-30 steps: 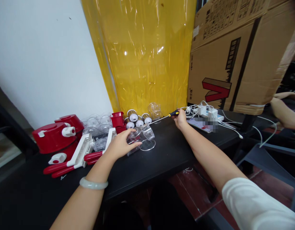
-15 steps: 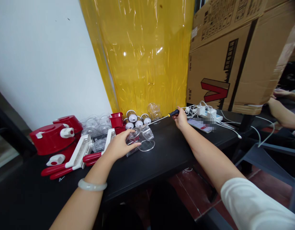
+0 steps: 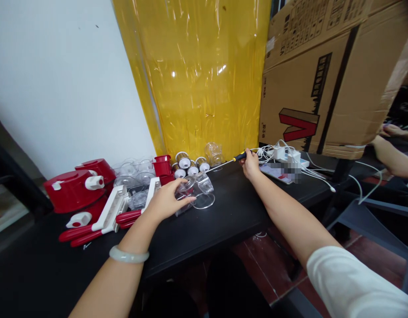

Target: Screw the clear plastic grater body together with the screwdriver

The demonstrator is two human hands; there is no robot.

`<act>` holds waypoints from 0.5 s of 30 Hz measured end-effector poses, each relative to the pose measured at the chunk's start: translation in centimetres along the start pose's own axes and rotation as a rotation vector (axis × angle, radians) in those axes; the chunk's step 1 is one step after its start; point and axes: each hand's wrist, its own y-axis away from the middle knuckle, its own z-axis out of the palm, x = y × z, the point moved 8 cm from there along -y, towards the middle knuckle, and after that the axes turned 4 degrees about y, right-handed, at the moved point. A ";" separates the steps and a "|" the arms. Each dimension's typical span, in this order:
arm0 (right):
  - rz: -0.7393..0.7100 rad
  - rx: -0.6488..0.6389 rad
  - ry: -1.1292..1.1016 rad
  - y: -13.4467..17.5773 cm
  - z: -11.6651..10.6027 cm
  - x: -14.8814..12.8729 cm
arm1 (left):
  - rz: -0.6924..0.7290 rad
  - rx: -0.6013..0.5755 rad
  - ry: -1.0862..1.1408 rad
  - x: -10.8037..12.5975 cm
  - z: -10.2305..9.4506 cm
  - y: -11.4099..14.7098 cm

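My left hand [image 3: 169, 199] is closed around a clear plastic part [image 3: 204, 183] with a round opening and a wide circular rim, which lies on its side on the black table. Wrapped round the dark handle of a screwdriver [image 3: 240, 157] is my right hand [image 3: 249, 164]. The screwdriver's long shaft points left, and its tip is at the clear part's round end; whether the two touch I cannot tell. Just behind are several drum-shaped cylinders [image 3: 183, 160] with white ends and a small red box [image 3: 162, 165]. More clear plastic parts [image 3: 127, 176] are grouped left of that box.
Red housings [image 3: 73, 190] and white frames with red handles [image 3: 107, 212] lie on the left of the black table [image 3: 220, 221]. At the right are a phone [image 3: 275, 172], white chargers with cables [image 3: 293, 157] and a large cardboard box [image 3: 300, 88]. Another person's arm [image 3: 391, 154] shows far right.
The view has shifted very slightly. Both hands keep their holds on the clear plastic part and the screwdriver, with almost no movement. The other person's arm at far right has moved a little.
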 end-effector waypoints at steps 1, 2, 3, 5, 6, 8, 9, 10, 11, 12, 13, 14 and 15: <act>0.009 0.027 -0.014 0.1 -0.1 -0.1 | -0.001 -0.001 -0.001 0.0 0.0 0.0; 0.020 0.049 -0.027 0.3 -0.1 -0.1 | -0.001 0.001 -0.001 0.0 0.0 0.0; 0.030 0.059 -0.038 0.4 -0.1 -0.2 | 0.000 0.002 0.000 0.0 0.0 0.0; 0.050 0.054 -0.046 0.5 0.0 -0.3 | 0.004 0.007 0.003 0.0 0.0 0.0; 0.058 0.057 -0.047 0.5 0.0 -0.2 | 0.006 0.010 0.006 0.0 0.0 0.0; 0.069 0.066 -0.046 0.4 -0.2 -0.2 | 0.008 0.011 0.009 0.0 0.0 0.0; 0.069 0.063 -0.042 0.4 -0.3 -0.1 | 0.008 0.010 0.008 0.0 0.0 0.0; 0.062 0.053 -0.033 0.4 -0.3 -0.1 | 0.008 0.010 0.008 0.0 0.0 0.0; 0.045 0.036 -0.017 0.3 -0.2 -0.2 | 0.008 0.011 0.007 -0.1 0.0 0.0; 0.020 0.023 0.008 0.3 -0.2 -0.3 | 0.008 0.012 0.006 -0.1 0.0 0.0; -0.009 0.018 0.038 0.3 -0.3 -0.4 | 0.009 0.012 0.004 -0.1 0.0 0.0; -0.035 0.025 0.068 0.3 -0.4 -0.4 | 0.009 0.012 0.002 -0.1 0.0 0.0; -0.056 0.038 0.092 0.3 -0.5 -0.5 | 0.009 0.012 0.000 -0.1 0.0 0.0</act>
